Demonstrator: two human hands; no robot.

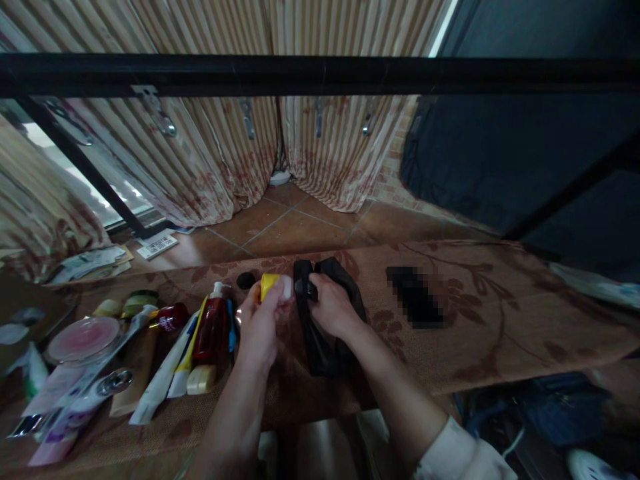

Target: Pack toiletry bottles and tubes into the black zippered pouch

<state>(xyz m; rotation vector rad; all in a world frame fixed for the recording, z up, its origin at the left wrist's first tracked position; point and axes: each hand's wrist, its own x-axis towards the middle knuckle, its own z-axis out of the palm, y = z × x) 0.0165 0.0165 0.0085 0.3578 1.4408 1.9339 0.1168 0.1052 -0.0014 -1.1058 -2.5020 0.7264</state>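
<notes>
Patterned cloth (500,313) lies bare right of hands gripping pouch (320,347).

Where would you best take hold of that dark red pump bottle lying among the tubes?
Probably around the middle of the red pump bottle, coming from above. It lies flat with its white pump pointing away, and tubes press close on both sides, so only its top is free. The left hand holding the yellow item is nearest.
</notes>
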